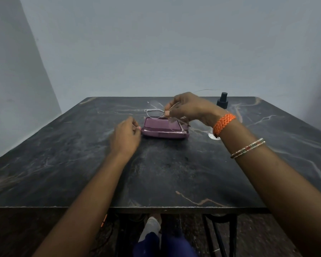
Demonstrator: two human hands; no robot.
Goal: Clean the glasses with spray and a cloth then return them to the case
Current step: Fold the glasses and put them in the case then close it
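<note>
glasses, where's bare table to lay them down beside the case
Bare tabletop runs wide between the purple case and the near edge, and left of the left hand. Crowded to the right: the spray bottle stands behind the right hand holding the glasses.

Right hand (188, 108) raised with fingers pinched together; left hand (125, 135) lower, fingers loosely curled.

Thin-framed glasses (162, 113) with clear lenses hanging tilted just above case, temples unfolded. Purple case (164, 129) lying open on dark table, mid-far area. Spray bottle (222, 102), clear body, black nozzle, standing upright right of case, partly hidden.
</note>
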